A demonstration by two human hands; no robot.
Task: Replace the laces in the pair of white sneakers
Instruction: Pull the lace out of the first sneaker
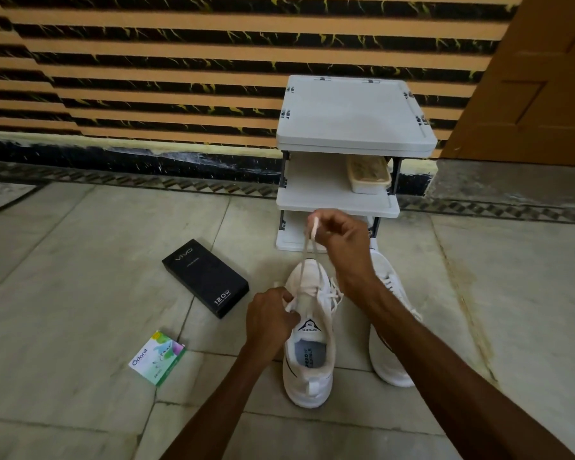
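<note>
Your right hand [339, 237] pinches the lace [307, 257] above frame centre. The lace runs taut and toe-ward from the sneaker [309, 360] at lower centre. Your left hand [269, 322], nearer the eyelets, grips the sneaker's lacing edge, so pull along that line.

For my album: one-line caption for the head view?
Right hand holds a lace taut above a white sneaker; left hand pinches it lower down.

- On the floor [80, 260], side by side: left sneaker [307, 360], right sneaker [390, 366] (partly under a forearm [429, 343]).
- Behind them, at the wall [146, 61]: shelf rack [356, 127], container [367, 175] on its middle shelf.
- Left of them: phone box [205, 277]; nearer, small carton [156, 358].
- Over the left sneaker: lace [304, 254], in the grip of left hand [269, 323] and right hand [339, 237].
</note>
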